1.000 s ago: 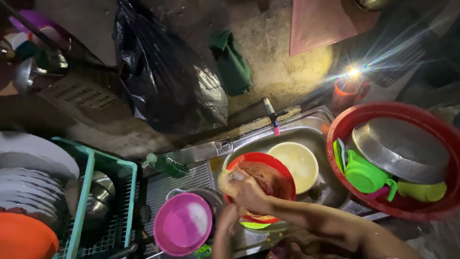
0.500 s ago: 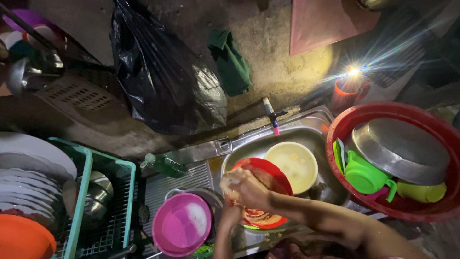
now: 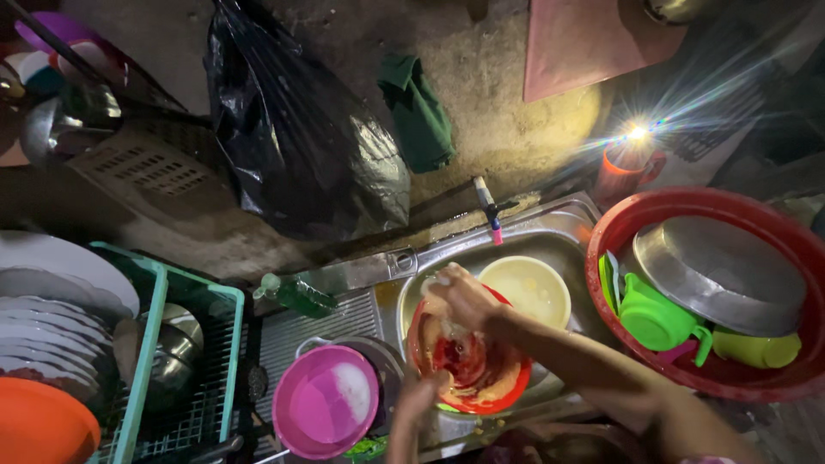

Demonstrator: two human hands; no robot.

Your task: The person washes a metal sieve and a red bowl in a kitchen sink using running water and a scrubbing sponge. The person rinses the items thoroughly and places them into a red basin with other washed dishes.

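The right hand (image 3: 460, 296) curls palm-down, forearm stretched across; the left hand (image 3: 421, 397) reaches up from below, fingers bent.

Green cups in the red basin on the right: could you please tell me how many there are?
2: a bright green cup beside the steel bowl, and a yellow-green cup below it. More may be hidden underneath.

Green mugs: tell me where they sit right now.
In the head view, the green mugs lie at right inside the red basin, beside the steel bowl, right of the sink.

Glossy wet red plastic bowl (image 3: 471, 365)
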